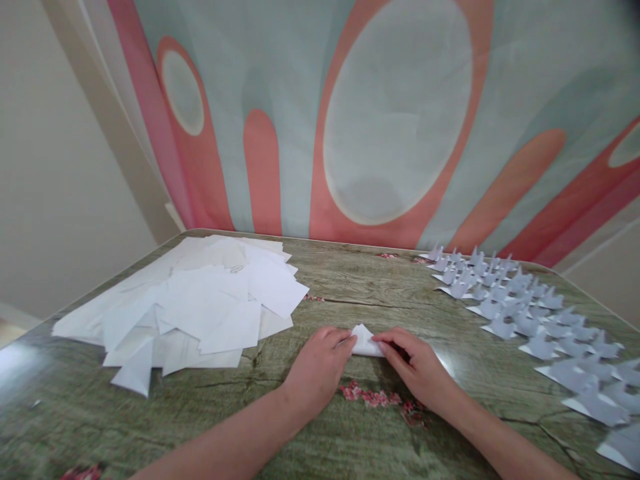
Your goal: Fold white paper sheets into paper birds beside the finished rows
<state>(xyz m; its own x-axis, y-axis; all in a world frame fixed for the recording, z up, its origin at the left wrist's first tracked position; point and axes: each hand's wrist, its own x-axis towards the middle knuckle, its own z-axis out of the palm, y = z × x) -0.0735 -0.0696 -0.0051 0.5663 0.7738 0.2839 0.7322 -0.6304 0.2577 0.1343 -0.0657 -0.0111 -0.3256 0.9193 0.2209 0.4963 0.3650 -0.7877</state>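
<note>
A small folded white paper (364, 340) lies on the green patterned table (350, 287) near its front middle. My left hand (320, 367) presses its fingertips on the paper's left side. My right hand (417, 367) pinches and presses the paper's right edge. Both hands have their fingers curled down onto the paper, which is flat against the table.
A loose pile of white paper sheets (200, 307) spreads over the table's left part. Several folded paper figures (530, 313) stand in rows along the right side. A wall with red and pale green shapes (390, 120) rises behind the table.
</note>
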